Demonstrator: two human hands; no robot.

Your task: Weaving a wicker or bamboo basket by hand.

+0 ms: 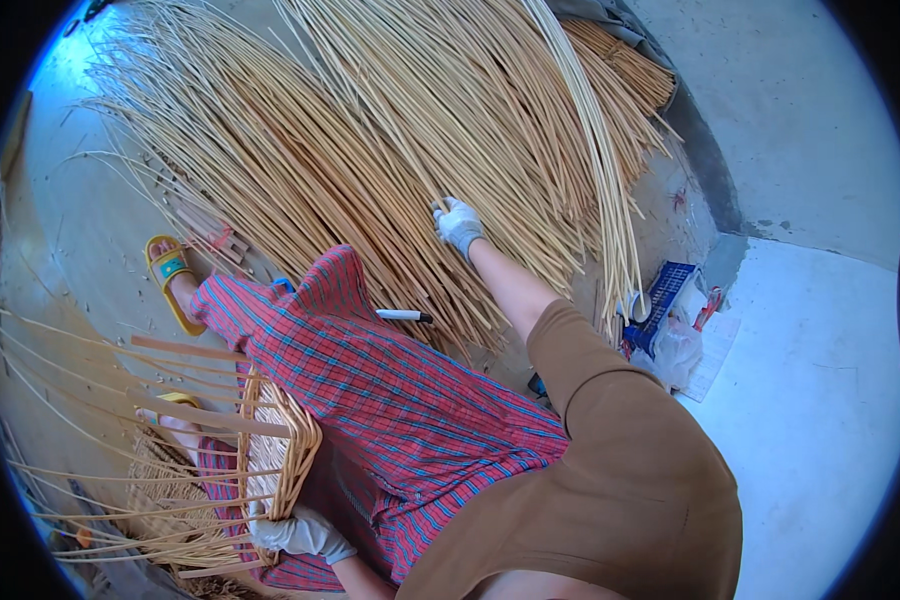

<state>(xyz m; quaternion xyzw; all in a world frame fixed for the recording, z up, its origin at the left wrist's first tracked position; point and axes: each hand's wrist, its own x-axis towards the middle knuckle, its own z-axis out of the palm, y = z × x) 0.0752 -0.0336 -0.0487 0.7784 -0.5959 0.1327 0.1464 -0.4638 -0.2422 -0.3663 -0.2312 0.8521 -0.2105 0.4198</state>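
My left hand (305,533), in a pale work glove, is closed on the lower edge of a half-woven wicker basket (298,440). That basket leans against my legs, its long unwoven stakes fanning out to the left. My right hand (458,226), gloved as well, reaches forward onto a wide spread of wicker rods (300,165). Its fingers are bent round the end of a rod, though the grip is partly hidden. Red and blue checked cloth (370,385) covers my lap and legs.
A white marker (400,315) lies by my knee. To the right stand a blue plastic basket (665,300) and a clear plastic bag (678,352). A darker bundle of rods (625,65) sits at the far right. My yellow slipper (170,285) rests on the floor at left.
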